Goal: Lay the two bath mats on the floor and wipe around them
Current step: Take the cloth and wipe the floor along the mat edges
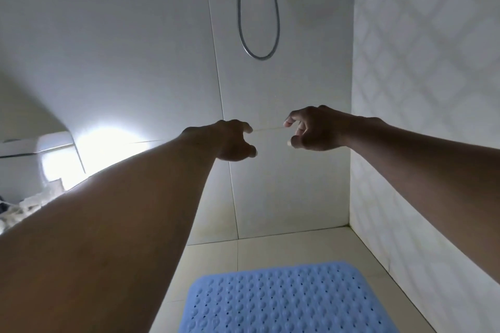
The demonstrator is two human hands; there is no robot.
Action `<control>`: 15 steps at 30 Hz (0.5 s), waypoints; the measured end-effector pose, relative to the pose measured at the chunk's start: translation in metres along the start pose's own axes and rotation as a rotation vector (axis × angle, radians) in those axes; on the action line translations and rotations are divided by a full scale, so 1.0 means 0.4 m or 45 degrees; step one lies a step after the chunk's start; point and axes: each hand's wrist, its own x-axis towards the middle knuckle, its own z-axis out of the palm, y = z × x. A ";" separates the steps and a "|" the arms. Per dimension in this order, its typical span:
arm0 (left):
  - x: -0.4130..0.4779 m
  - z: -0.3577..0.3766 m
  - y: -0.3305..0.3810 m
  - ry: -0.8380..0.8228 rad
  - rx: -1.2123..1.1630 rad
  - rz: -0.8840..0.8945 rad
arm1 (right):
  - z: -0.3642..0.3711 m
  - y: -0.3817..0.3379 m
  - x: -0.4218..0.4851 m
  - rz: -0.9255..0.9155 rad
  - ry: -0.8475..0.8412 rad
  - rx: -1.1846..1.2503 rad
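Tiled shower corner, hose [261,57] upper centre. One blue bath mat [284,300] flat on floor [270,249], bottom of frame; second mat unseen, wiping likely not yet done. Left hand [230,140] and right hand [315,130] mid-frame, loosely curled, empty.

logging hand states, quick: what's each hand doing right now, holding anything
Left hand: open, fingers loosely curled, holding nothing.
Right hand: open, fingers loosely curled, holding nothing.

tiled bathroom — shower hose [258,8], toilet [27,154]
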 end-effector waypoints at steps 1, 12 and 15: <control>-0.003 0.004 -0.001 -0.001 -0.001 0.006 | 0.006 -0.001 0.000 -0.003 -0.003 -0.002; 0.069 -0.108 -0.032 -0.171 0.021 0.033 | -0.091 -0.024 0.063 -0.003 -0.206 -0.023; 0.132 -0.320 -0.027 -0.229 0.000 0.011 | -0.302 -0.069 0.153 0.058 -0.270 -0.032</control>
